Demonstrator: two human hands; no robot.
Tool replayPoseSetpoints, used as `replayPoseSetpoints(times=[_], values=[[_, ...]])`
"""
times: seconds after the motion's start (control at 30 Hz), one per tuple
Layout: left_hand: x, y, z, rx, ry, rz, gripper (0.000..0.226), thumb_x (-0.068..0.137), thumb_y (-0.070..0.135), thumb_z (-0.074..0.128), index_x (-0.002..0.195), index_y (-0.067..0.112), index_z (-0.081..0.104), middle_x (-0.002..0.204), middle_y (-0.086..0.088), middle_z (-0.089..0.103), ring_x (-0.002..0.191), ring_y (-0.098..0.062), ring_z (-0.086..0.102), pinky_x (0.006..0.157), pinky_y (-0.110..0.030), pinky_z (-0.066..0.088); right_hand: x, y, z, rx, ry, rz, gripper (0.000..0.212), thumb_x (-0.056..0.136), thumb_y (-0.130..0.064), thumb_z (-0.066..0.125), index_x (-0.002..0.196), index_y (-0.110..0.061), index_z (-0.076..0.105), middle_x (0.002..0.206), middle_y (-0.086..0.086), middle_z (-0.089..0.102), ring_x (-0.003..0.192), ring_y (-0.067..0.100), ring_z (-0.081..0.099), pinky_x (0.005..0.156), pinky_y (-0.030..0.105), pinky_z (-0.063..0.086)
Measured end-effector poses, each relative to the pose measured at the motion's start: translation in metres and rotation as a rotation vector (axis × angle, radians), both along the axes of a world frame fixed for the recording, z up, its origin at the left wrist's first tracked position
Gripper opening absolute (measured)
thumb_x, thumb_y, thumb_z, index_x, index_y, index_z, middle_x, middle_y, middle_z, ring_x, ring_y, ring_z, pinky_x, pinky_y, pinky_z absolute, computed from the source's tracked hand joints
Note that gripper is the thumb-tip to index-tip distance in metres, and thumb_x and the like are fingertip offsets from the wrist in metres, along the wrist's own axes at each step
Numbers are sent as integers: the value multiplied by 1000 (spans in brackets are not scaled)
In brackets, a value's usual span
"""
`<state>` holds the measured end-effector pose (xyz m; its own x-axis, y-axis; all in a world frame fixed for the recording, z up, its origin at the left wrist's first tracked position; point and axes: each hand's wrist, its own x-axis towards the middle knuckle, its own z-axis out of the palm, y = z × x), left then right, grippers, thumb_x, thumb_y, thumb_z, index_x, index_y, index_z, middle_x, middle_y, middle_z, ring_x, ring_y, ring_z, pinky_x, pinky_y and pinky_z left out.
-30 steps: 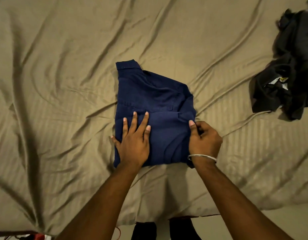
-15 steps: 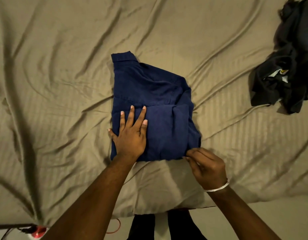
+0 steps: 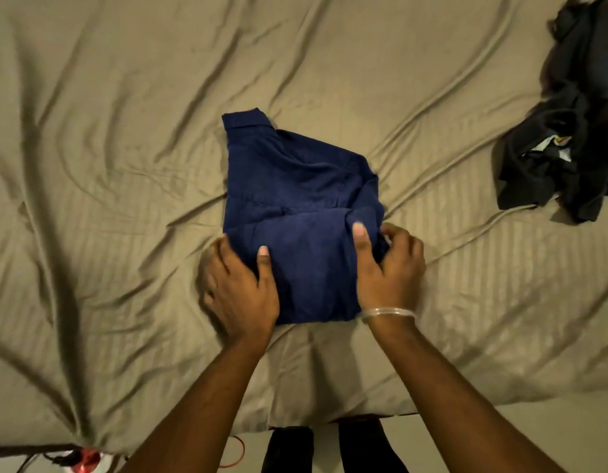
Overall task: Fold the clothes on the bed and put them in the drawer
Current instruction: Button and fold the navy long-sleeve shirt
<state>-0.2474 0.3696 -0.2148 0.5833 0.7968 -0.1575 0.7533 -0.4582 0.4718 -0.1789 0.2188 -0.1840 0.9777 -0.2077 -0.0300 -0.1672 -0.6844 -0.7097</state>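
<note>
A folded navy blue shirt (image 3: 295, 199) lies in the middle of the bed (image 3: 125, 165), its collar pointing up and left. My left hand (image 3: 239, 291) grips the shirt's near left edge, thumb on top and fingers tucked under the side. My right hand (image 3: 388, 271) grips the near right edge the same way, thumb on top and fingers curled round the side. A thin bangle sits on my right wrist. A heap of dark unfolded clothes (image 3: 562, 145) lies at the right edge of the bed. No drawer is in view.
The tan striped sheet is wrinkled, with deep creases at the left. The bed's near edge (image 3: 330, 418) runs along the bottom, with my dark trouser legs below it. A red object and cables (image 3: 87, 460) lie on the floor at bottom left.
My left hand slid from lying flat on the shirt to gripping its left edge. My right hand moved from the near right corner up to the right edge and took hold.
</note>
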Motion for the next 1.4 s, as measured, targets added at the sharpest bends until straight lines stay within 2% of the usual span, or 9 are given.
replayPoseSetpoints(times=[0.13, 0.27, 0.5, 0.67, 0.83, 0.9, 1.03, 1.2, 1.4], values=[[-2, 8, 1, -195, 73, 272, 65, 92, 65, 44, 124, 8, 51, 128, -16, 54, 118, -37, 51, 96, -50, 41, 39, 16, -9, -130, 354, -71, 38, 98, -53, 44, 104, -21, 63, 123, 13, 52, 110, 39, 54, 93, 50, 42], [-8, 26, 6, -471, -1, 190, 48, 94, 57, 52, 92, 10, 64, 90, -4, 66, 90, -28, 62, 81, -38, 49, 15, 1, -7, -68, 418, -188, 68, 82, -72, 54, 121, -16, 53, 128, 18, 52, 118, 41, 50, 97, 49, 40], [-20, 43, 46, -802, -36, 172, 14, 89, 30, 70, 95, 19, 65, 95, -1, 70, 82, -14, 64, 70, -29, 51, -22, -20, -5, 312, 524, -87, 31, 87, -46, 68, 91, -16, 59, 89, 3, 67, 89, 29, 65, 81, 42, 53], [-69, 40, 84, -932, 86, 220, 52, 72, 11, 82, 111, 20, 48, 111, -14, 66, 95, -29, 64, 85, -50, 54, -47, -58, 36, 510, 848, -115, 25, 85, -19, 74, 100, -6, 59, 101, 21, 68, 90, 37, 66, 83, 49, 55], [-96, 40, 119, -1283, 47, 341, 48, 97, -3, 44, 138, 22, 45, 94, -18, 68, 77, -24, 70, 71, -33, 59, -49, -80, 81, 840, 1168, -217, 24, 75, -17, 59, 86, -2, 74, 79, 17, 72, 59, 26, 67, 53, 30, 53], [-92, 48, 121, -1267, -8, 450, 33, 105, 7, 31, 130, 4, 52, 102, -24, 65, 90, -26, 68, 98, -26, 47, -37, -73, 83, 896, 1108, -356, 20, 89, -16, 51, 82, -6, 66, 58, 8, 68, 43, 16, 63, 36, 18, 47], [-45, 68, 116, -1463, -275, 663, 46, 95, 48, 50, 105, 6, 65, 80, -8, 68, 61, -16, 65, 53, -20, 57, -7, -42, 69, 945, 1011, -444, 29, 101, -18, 39, 82, -13, 61, 54, -2, 67, 42, 8, 63, 36, 14, 46], [-17, 66, 83, -1006, -166, 374, 28, 83, 39, 73, 76, 16, 59, 57, 7, 51, 58, -13, 49, 53, -22, 41, 17, -11, 45, 794, 816, -427, 33, 100, -28, 45, 85, -4, 62, 58, 10, 59, 39, 17, 58, 39, 23, 47], [-21, 45, 31, -412, 30, 98, 50, 94, 51, 55, 120, 9, 50, 123, -10, 55, 108, -32, 55, 91, -42, 46, -12, 17, 11, -54, 436, -48, 68, 93, -65, 40, 124, -8, 58, 122, 20, 52, 113, 39, 51, 92, 42, 41]])
